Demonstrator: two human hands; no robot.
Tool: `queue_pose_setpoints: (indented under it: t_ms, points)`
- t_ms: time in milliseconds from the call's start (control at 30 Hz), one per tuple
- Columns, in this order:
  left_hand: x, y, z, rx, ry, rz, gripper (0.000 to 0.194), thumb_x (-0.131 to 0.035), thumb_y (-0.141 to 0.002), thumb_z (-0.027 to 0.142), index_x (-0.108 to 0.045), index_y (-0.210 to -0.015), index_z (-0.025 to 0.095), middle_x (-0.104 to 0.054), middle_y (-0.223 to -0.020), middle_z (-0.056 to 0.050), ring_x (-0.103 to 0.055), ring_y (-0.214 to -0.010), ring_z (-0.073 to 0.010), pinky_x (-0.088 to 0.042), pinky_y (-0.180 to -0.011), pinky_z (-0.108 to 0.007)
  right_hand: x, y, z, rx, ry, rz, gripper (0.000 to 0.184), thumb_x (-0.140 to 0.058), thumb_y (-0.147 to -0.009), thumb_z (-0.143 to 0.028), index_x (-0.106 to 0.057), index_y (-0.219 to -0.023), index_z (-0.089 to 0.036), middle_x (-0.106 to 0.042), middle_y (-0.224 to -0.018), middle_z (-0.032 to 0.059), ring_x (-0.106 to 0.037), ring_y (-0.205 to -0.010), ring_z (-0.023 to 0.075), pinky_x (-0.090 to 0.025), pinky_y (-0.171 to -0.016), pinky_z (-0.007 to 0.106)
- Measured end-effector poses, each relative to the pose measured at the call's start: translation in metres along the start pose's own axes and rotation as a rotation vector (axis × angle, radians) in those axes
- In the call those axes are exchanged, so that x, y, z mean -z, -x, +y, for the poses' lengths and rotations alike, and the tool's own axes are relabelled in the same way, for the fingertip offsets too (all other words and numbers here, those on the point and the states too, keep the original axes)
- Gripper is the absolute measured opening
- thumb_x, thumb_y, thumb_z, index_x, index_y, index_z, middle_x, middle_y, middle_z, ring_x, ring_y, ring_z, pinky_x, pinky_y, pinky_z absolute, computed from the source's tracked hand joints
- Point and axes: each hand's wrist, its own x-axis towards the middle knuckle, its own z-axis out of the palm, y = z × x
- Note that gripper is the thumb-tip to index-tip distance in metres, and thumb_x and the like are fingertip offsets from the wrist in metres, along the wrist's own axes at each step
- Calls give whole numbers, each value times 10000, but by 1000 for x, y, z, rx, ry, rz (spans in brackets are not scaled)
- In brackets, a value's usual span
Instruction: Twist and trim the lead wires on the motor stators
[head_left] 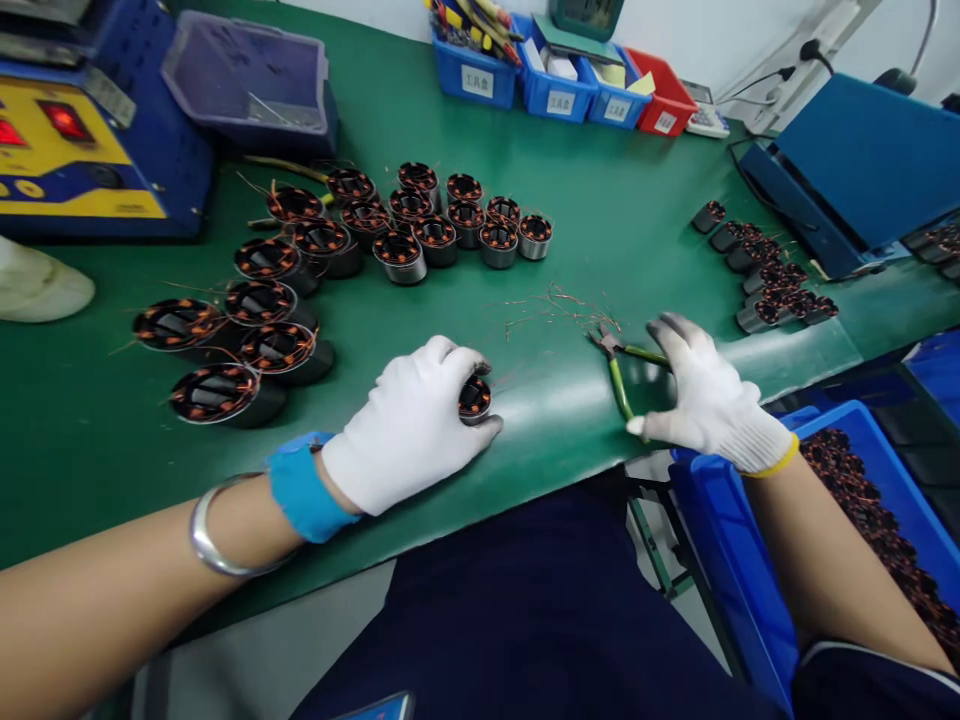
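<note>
My left hand point(416, 425), in a white glove with dark fingertips, is closed round a small motor stator point(475, 398) on the green table. The stator's copper windings face up and its sides are mostly covered by my fingers. My right hand point(697, 390), in a white glove with a yellow cuff edge, is spread open over the handles of green-handled cutting pliers point(616, 368). Its thumb is at the end of one handle; whether it presses on it I cannot tell. The pliers lie on the table with jaws pointing away, beside loose copper wire clippings point(559, 305).
Several stators point(401, 250) stand grouped at left and centre, and more point(772, 275) at right. A blue-yellow machine point(90, 140) and a plastic bin point(255, 85) are at back left. Labelled tool boxes point(476, 80) line the wall. A blue crate point(870, 425) of copper-wound parts sits lower right.
</note>
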Motion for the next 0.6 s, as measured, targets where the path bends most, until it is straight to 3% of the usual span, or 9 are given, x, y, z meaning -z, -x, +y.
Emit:
queue_pose_setpoints:
  t_ms: [33, 100, 167, 267, 367, 433, 500, 600]
  points:
    - [3, -2, -1, 15, 8, -20, 387, -633, -729, 487, -586, -983, 199, -564, -962, -81, -617, -839, -291, -509, -723, -418, -4, 7, 7, -67, 30, -44, 1150, -694, -577, -715, -333, -1449, -57, -339, -1485, 274, -373, -1339, 439, -417, -1015, 569]
    - [8, -5, -3, 42, 60, -48, 386, -648, -700, 540, -593, -894, 212, -563, -913, -62, -608, -822, -275, -507, -738, -412, -9, 20, 13, -108, 59, -123, 1204, -680, -584, -718, -265, -1482, -32, -295, -1507, 289, -313, -1377, 456, -392, -1039, 576]
    - [11, -7, -4, 59, 112, -70, 336, -639, -710, 492, -588, -885, 209, -572, -924, -64, -604, -832, -268, -507, -773, -417, -8, 27, 10, -114, 54, -166, 1065, -637, -679, -647, -275, -1487, -57, -344, -1493, 255, -356, -1361, 423, -420, -1024, 536]
    - [12, -8, -4, 31, 118, -116, 306, -611, -723, 413, -591, -936, 195, -586, -974, -82, -598, -877, -279, -498, -818, -436, 3, 24, -6, -189, 112, -220, 842, -575, -767, -491, -304, -1493, -164, -465, -1422, 179, -520, -1199, 383, -512, -843, 478]
    - [15, -9, -4, 49, 109, -174, 456, -667, -664, 522, -606, -963, 183, -600, -990, -95, -588, -900, -299, -487, -825, -455, 11, 9, -25, -207, 255, -254, 634, -516, -797, -383, -445, -1396, -187, -583, -1230, 154, -596, -1002, 352, -497, -704, 424]
    - [17, -10, -6, 103, 177, -209, 530, -689, -632, 584, -614, -969, 182, -618, -975, -86, -591, -880, -286, -485, -813, -443, 8, -2, -32, -236, 347, -225, 465, -481, -815, -343, -566, -1229, -151, -609, -1075, 159, -605, -894, 333, -469, -675, 411]
    - [17, -11, -10, 139, 334, -235, 451, -633, -715, 555, -616, -970, 184, -639, -936, -64, -599, -836, -248, -484, -792, -405, -3, -10, -32, -258, 377, -151, 349, -455, -834, -325, -614, -1075, -129, -606, -987, 161, -598, -845, 321, -455, -680, 414]
    - [12, -13, -15, 153, 592, -232, 308, -492, -850, 450, -606, -940, 178, -633, -800, -31, -578, -708, -191, -471, -690, -341, -27, -16, -20, -149, 223, 39, 402, -457, -837, -296, -573, -1172, -106, -598, -1112, 175, -576, -985, 329, -467, -806, 442]
